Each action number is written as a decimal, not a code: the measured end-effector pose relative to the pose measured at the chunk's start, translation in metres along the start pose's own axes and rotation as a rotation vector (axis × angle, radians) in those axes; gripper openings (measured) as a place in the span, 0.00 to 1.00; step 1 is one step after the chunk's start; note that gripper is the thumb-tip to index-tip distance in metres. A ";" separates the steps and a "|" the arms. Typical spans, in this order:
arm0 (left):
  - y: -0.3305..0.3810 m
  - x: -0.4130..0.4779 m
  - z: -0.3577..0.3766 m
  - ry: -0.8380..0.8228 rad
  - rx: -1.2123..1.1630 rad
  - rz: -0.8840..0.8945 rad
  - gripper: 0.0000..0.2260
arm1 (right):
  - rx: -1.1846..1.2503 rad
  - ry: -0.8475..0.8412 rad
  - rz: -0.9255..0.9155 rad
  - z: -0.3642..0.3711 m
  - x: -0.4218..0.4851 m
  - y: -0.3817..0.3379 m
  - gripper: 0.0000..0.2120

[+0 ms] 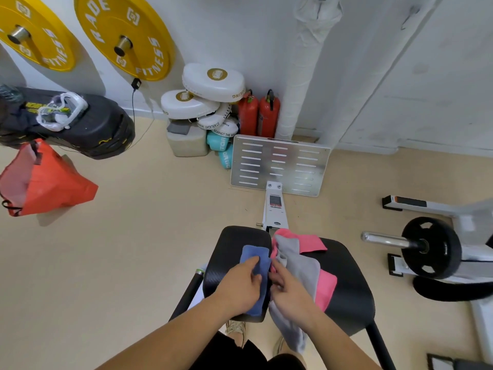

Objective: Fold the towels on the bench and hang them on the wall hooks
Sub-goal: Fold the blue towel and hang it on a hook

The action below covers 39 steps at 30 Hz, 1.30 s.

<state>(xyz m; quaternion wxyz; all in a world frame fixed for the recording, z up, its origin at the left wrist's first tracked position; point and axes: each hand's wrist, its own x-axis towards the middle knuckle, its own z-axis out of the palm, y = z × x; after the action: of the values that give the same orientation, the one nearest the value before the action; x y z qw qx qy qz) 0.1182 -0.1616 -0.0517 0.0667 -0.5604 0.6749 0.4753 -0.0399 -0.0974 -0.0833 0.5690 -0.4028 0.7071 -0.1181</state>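
A folded blue towel (254, 256) lies on the left black pad of the bench (232, 241). My left hand (241, 283) rests on top of it, thumb and fingers curled over its right edge. My right hand (286, 284) is at the gap between the two pads, its fingers curled at the blue towel's right edge. A grey towel (301, 265) is spread loosely over a pink towel (326, 287) on the right pad and hangs off the near edge. No wall hooks are in view.
The bench's metal footplate (280, 165) stands ahead near the wall. Two red fire extinguishers (258, 113) and white boxing pads (210, 84) stand by the wall. A barbell with a black plate (430, 247) lies to the right, an orange bag (45, 180) to the left.
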 end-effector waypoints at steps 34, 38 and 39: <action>0.035 -0.115 -0.096 0.284 0.346 0.618 0.19 | -0.552 0.151 -0.446 -0.077 -0.146 -0.115 0.22; 0.046 -0.139 -0.090 0.319 0.349 0.626 0.19 | -0.438 0.086 -0.460 -0.075 -0.180 -0.114 0.23; 0.050 -0.147 -0.086 0.318 0.336 0.620 0.19 | -0.411 0.087 -0.453 -0.075 -0.188 -0.107 0.20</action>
<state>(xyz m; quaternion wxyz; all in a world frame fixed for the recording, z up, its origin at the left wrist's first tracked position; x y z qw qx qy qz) 0.1682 -0.1248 0.1147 -0.0949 -0.3775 0.8827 0.2631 -0.0554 -0.0563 0.1419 0.4042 -0.6514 0.6319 -0.1137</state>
